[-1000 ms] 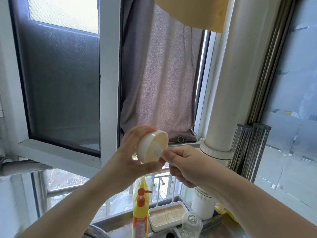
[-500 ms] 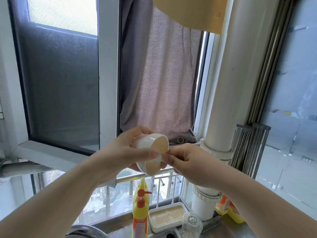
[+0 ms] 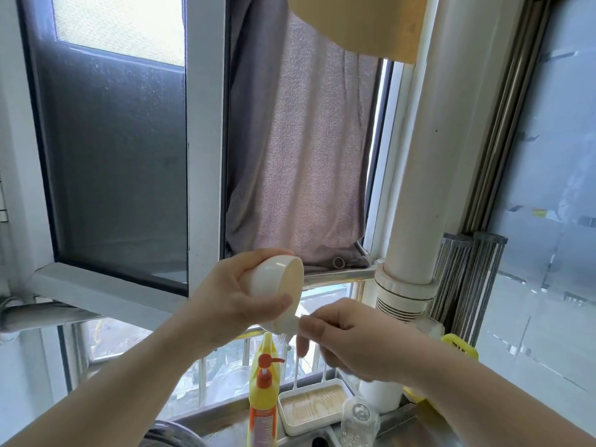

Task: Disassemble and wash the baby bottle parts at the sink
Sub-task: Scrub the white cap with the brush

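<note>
Both hands are up in front of the window, well above the sink area. The left hand point(image 3: 235, 301) is wrapped around a white domed bottle cap point(image 3: 275, 279), fingers over the top and thumb across the front, the cap's open mouth turned to the right and tilted down. Just under the cap's lower rim sits a pale, translucent piece, the teat point(image 3: 285, 325) by the look of it, though blur keeps me from saying exactly what it is. The right hand point(image 3: 351, 340) has come in against it from the right, thumb and forefinger pinching its edge, the other fingers curled below.

Down at the bottom, along the back edge of the worktop point(image 3: 400, 424), a yellow pump bottle point(image 3: 263, 395) with an orange pump head stands upright directly below the hands. Just to its right lies a white rectangular tray point(image 3: 314, 406) with a wood-grain inner surface. Just right of the tray's front corner stands a clear glass baby bottle point(image 3: 359, 421), upright and uncapped. A white vertical pipe point(image 3: 416, 188) rises behind it at the right, and something yellow point(image 3: 459, 346) peeks out past the right forearm. A greyish-pink towel point(image 3: 309, 156) hangs in the open window behind the hands, and a dark curved rim point(image 3: 171, 435) shows at the bottom edge, left of the pump bottle.
</note>
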{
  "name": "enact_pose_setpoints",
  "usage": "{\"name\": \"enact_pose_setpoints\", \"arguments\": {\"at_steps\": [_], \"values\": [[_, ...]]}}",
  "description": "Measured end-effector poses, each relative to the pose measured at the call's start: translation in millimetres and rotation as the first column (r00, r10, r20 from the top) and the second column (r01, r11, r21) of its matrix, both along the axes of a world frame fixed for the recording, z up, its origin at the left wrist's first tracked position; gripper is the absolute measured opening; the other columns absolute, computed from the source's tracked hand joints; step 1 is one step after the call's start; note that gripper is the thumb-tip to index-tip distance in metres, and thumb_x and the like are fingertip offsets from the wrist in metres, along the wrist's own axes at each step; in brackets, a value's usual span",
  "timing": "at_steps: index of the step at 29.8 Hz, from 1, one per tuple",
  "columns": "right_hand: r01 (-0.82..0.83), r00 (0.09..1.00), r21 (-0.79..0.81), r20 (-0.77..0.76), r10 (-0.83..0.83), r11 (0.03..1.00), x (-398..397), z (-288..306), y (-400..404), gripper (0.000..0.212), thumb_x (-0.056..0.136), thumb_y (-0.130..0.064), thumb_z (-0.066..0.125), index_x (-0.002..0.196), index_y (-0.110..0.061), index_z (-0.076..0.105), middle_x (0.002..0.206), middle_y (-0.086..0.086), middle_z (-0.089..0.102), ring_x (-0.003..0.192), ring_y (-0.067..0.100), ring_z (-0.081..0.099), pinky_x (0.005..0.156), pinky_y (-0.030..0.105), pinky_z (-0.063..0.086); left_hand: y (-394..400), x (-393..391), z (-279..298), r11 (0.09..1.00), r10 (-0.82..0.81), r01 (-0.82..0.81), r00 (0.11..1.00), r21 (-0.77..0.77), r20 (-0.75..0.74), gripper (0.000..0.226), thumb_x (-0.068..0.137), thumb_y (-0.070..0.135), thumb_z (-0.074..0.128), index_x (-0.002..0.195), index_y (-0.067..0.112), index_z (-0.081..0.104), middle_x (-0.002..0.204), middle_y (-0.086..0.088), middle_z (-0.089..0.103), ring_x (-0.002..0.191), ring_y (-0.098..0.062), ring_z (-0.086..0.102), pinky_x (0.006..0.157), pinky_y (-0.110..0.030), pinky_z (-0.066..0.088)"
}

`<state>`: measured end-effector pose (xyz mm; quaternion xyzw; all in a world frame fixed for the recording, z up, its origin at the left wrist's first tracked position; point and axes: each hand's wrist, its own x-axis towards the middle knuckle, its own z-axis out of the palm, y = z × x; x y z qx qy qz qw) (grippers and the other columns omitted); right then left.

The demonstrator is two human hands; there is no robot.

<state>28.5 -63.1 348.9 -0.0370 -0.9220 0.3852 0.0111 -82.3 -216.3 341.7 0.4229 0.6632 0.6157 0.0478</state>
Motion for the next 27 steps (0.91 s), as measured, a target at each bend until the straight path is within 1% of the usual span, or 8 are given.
{"name": "enact_pose_setpoints", "arguments": {"at_steps": [3, 5, 6, 9, 12, 15, 19, 27], "values": [[-0.014, 0.992, -0.300, 0.116, 0.051, 0.954, 2, 6, 0, 0.037, 0.098, -0.041, 0.040, 0.081, -0.018, 0.063, 0.050, -0.005, 0.035, 0.043, 0.009, 0.026, 0.038, 0.018, 0.024, -1, -2, 3, 0.999, -0.011, 0.013, 0.999, 0.036, -0.042, 0.055, 0.042, 0.045, 0.075, 0.096, 0.044, 0.068, 0.090, 0.013, 0.064, 0.083, -0.013, 0.063, 0.062, -0.024, 0.055], [0.067, 0.992, 0.218, -0.123, -0.040, 0.974, -2, 3, 6, 0.040, 0.096, -0.047, 0.038, 0.083, -0.020, 0.065, 0.056, -0.004, 0.047, 0.045, 0.008, 0.036, 0.043, 0.019, 0.034, 0, -1, 4, 0.999, -0.007, 0.009, 1.000, 0.048, -0.030, 0.051, 0.043, 0.047, 0.075, 0.093, 0.045, 0.069, 0.091, 0.011, 0.066, 0.081, -0.013, 0.065, 0.063, -0.025, 0.055], [0.202, 0.942, 0.528, -0.336, -0.016, 0.825, -4, 3, 12, 0.042, 0.096, -0.047, 0.036, 0.083, -0.020, 0.065, 0.058, -0.004, 0.051, 0.046, 0.009, 0.041, 0.045, 0.021, 0.038, 0, -1, 3, 0.998, -0.014, 0.015, 1.000, 0.060, -0.012, 0.048, 0.043, 0.047, 0.075, 0.091, 0.045, 0.070, 0.089, 0.009, 0.067, 0.079, -0.012, 0.065, 0.064, -0.024, 0.055], [0.575, 0.696, 0.678, -0.700, 0.162, 0.458, -5, 6, 17, 0.033, 0.093, -0.039, 0.043, 0.079, -0.022, 0.067, 0.057, -0.008, 0.054, 0.044, 0.009, 0.045, 0.041, 0.019, 0.033, 3, 1, 5, 0.996, -0.021, 0.019, 0.999, 0.085, 0.025, 0.045, 0.042, 0.044, 0.076, 0.086, 0.042, 0.070, 0.080, 0.013, 0.069, 0.069, -0.004, 0.064, 0.061, -0.019, 0.053], [0.377, 0.810, 0.604, -0.582, 0.066, 0.702, -8, 5, 7, 0.040, 0.095, -0.045, 0.036, 0.088, -0.022, 0.067, 0.065, -0.005, 0.061, 0.051, 0.012, 0.052, 0.049, 0.029, 0.048, 4, -1, 7, 0.993, 0.026, -0.025, 1.000, 0.119, -0.004, 0.052, 0.040, 0.040, 0.079, 0.091, 0.036, 0.068, 0.083, 0.009, 0.069, 0.070, -0.006, 0.064, 0.059, -0.018, 0.052], [0.044, 0.988, 0.226, -0.152, -0.009, 0.973, -3, 9, -2, 0.034, 0.096, -0.043, 0.041, 0.085, -0.022, 0.066, 0.059, -0.002, 0.052, 0.046, 0.009, 0.041, 0.045, 0.023, 0.039, 1, 0, 3, 0.993, 0.094, -0.086, 0.991, 0.079, -0.099, 0.061, 0.038, 0.049, 0.075, 0.098, 0.043, 0.063, 0.099, 0.005, 0.057, 0.081, -0.009, 0.062, 0.062, -0.022, 0.055], [-0.014, 0.999, -0.428, 0.038, 0.033, 0.904, 3, 18, -5, 0.037, 0.098, -0.037, 0.040, 0.077, -0.017, 0.063, 0.050, -0.006, 0.033, 0.038, 0.005, 0.026, 0.034, 0.014, 0.021, -1, -1, -7, 0.982, 0.175, -0.189, 0.918, -0.003, -0.356, 0.067, 0.046, 0.059, 0.071, 0.108, 0.054, 0.045, 0.105, 0.027, 0.039, 0.093, 0.011, 0.049, 0.069, -0.010, 0.051], [0.040, 0.988, -0.053, -0.149, -0.048, 0.998, -3, 17, 2, 0.040, 0.096, -0.042, 0.042, 0.085, -0.013, 0.067, 0.047, -0.010, 0.043, 0.036, 0.001, 0.034, 0.039, 0.013, 0.029, -1, -1, 5, 0.997, 0.017, -0.024, 0.994, -0.069, -0.104, 0.081, 0.040, 0.031, 0.089, 0.101, 0.058, 0.044, 0.109, 0.016, 0.051, 0.098, -0.015, 0.062, 0.081, -0.036, 0.057]]}}
